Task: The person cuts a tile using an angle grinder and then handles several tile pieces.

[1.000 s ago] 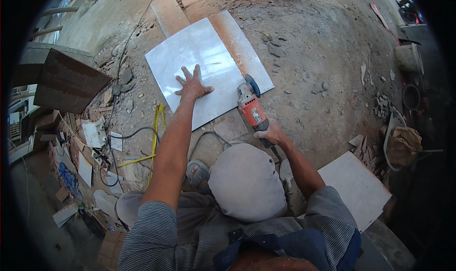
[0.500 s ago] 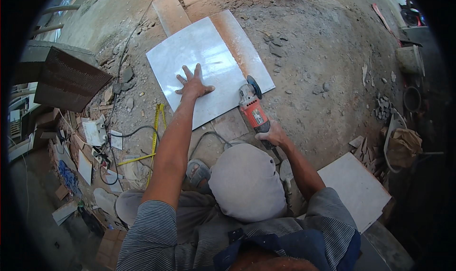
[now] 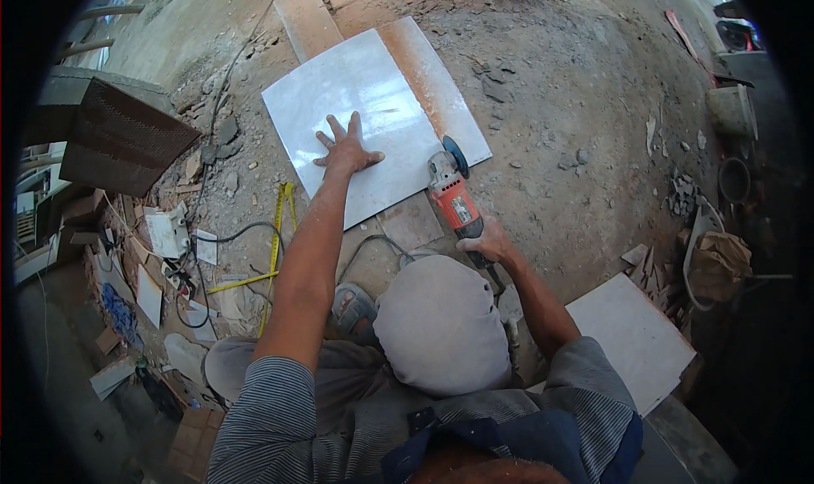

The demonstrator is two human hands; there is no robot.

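Currently mid-cut: left hand (image 3: 346,152) presses spread fingers flat on the pale tile (image 3: 373,102) lying on the dirt floor, right hand (image 3: 485,245) fingers wrapped around the angle grinder (image 3: 454,197) at the tile's near edge; next likely calls for steady feed along the edge.

Place: building site, tiling work under way. Ground (image 3: 593,102): bare packed earth and cement dust, strewn with rubble. Large pale tile (image 3: 356,102) laid flat on the ground; a second pale tile (image 3: 636,340) at the lower right. Red angle grinder (image 3: 454,197) at the large tile's near right edge. Yellow folding rule (image 3: 275,238), cables (image 3: 237,234) and broken tile offcuts (image 3: 161,289) along the left. Crumpled cement sack (image 3: 719,264) at the right.
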